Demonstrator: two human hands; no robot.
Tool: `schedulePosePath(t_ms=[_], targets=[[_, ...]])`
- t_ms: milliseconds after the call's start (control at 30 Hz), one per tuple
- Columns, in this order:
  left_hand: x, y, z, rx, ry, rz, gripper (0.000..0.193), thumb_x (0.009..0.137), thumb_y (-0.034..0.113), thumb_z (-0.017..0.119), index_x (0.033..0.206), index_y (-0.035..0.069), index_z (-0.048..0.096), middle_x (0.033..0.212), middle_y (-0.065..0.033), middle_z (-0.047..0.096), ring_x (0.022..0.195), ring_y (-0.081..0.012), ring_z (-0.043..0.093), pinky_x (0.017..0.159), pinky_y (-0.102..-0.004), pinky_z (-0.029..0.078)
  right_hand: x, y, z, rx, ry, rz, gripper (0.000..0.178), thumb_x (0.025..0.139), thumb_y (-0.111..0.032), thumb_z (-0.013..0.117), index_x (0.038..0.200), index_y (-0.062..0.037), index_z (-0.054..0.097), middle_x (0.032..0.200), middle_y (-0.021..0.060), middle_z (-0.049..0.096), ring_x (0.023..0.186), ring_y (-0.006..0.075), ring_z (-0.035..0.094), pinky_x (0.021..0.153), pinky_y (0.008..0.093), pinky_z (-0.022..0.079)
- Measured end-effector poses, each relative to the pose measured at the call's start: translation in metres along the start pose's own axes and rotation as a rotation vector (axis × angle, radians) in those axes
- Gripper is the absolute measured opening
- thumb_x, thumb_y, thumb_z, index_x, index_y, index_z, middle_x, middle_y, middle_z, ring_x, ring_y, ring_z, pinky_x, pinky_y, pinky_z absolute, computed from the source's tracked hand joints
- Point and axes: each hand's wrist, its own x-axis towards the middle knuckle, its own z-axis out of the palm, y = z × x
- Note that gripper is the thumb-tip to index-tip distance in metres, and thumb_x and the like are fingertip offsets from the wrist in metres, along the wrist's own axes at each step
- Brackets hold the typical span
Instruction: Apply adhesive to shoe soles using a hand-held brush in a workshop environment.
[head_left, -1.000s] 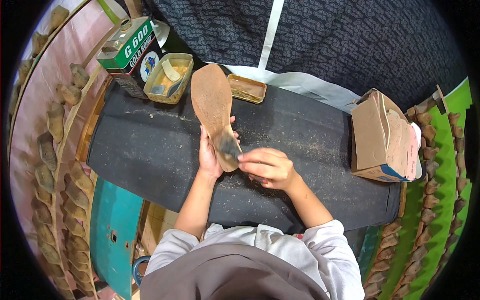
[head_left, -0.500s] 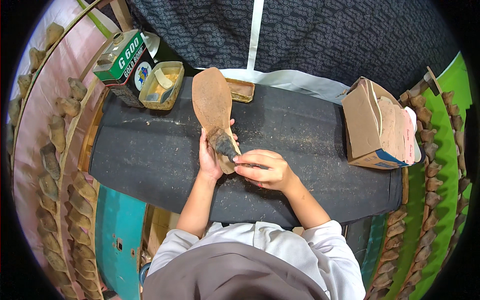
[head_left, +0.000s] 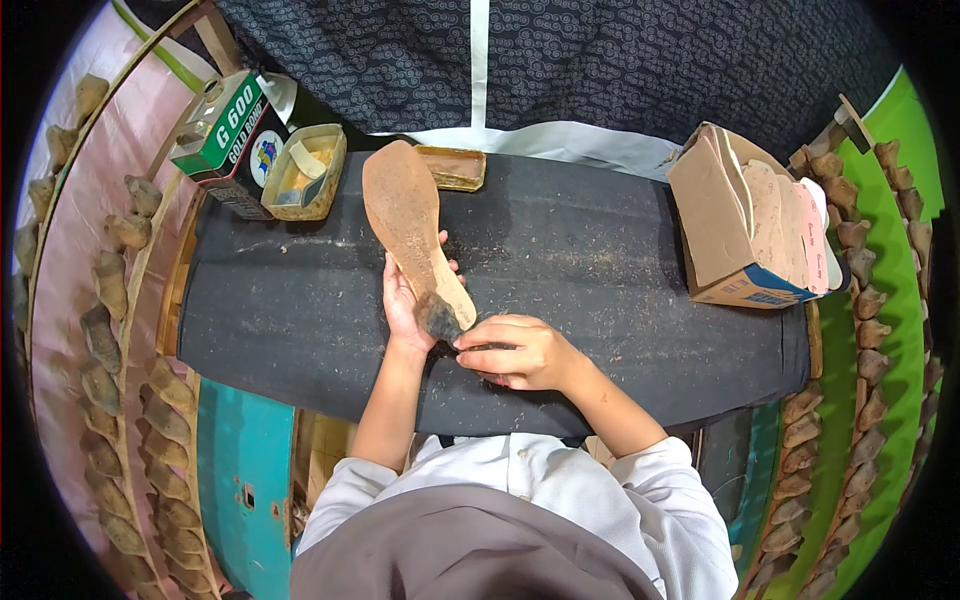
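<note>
A brown shoe insole (head_left: 402,195) is in my left hand (head_left: 402,312), toe end pointing away from me and heel end close to my right hand. The left fingers wrap round it from beneath, with some fingertips showing past its right edge. My right hand (head_left: 525,352) is closed in a pinch on a dark, bristly brush (head_left: 438,316), which touches the insole's heel end. Most of the brush's handle is hidden by my fingers. The insole is held above the dark, crumb-strewn table cover (head_left: 580,260).
A green and black glue can (head_left: 235,150) and an open tub (head_left: 300,205) stand at the far left. A shallow tray (head_left: 460,180) lies behind the insole. At the right is a cardboard box (head_left: 710,220) full of insoles. Racks of shoe lasts (head_left: 170,415) flank both sides.
The brush has moved down from the insole's middle to its heel end. My right hand has come slightly nearer and to the left. The whole view has shifted a little.
</note>
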Motion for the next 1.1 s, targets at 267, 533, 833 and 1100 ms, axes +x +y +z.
schedulePosePath(t_ms=[267, 533, 833, 1100], targets=[[-0.003, -0.001, 0.006, 0.030, -0.007, 0.027, 0.056, 0.095, 0.047, 0.024, 0.133, 0.009, 0.039, 0.128, -0.0107, 0.049, 0.088, -0.0262, 0.058, 0.076, -0.0439, 0.051, -0.005, 0.006, 0.003, 0.036, 0.055, -0.005, 0.035, 0.055, 0.002, 0.069, 0.090, -0.0032, 0.065, 0.097, 0.0100, 0.062, 0.083, 0.0255, 0.063, 0.070, 0.0332, 0.053], [0.000, 0.007, 0.004, -0.050, -0.017, 0.088, 0.055, 0.095, 0.047, 0.027, 0.134, 0.010, 0.039, 0.130, -0.0110, 0.047, 0.089, -0.0268, 0.055, 0.077, -0.0440, 0.050, -0.022, -0.001, 0.002, 0.120, 0.033, 0.071, 0.036, 0.054, 0.003, 0.067, 0.089, -0.0039, 0.066, 0.094, 0.0100, 0.063, 0.080, 0.0260, 0.063, 0.068, 0.0340, 0.053], [-0.002, 0.013, -0.002, -0.025, -0.010, 0.162, 0.056, 0.095, 0.049, 0.026, 0.135, 0.011, 0.037, 0.129, -0.0106, 0.047, 0.090, -0.0285, 0.053, 0.078, -0.0447, 0.048, -0.018, -0.004, 0.004, 0.083, -0.035, 0.027, 0.034, 0.055, 0.002, 0.068, 0.088, -0.0031, 0.065, 0.092, 0.0091, 0.063, 0.077, 0.0251, 0.063, 0.064, 0.0326, 0.052], [-0.002, 0.014, 0.002, 0.021, -0.007, 0.177, 0.055, 0.096, 0.048, 0.026, 0.136, 0.011, 0.036, 0.130, -0.0120, 0.046, 0.090, -0.0281, 0.054, 0.078, -0.0437, 0.050, -0.010, 0.002, 0.003, 0.057, 0.046, 0.052, 0.034, 0.056, 0.005, 0.064, 0.089, -0.0033, 0.066, 0.094, 0.0097, 0.064, 0.079, 0.0260, 0.063, 0.069, 0.0336, 0.052]])
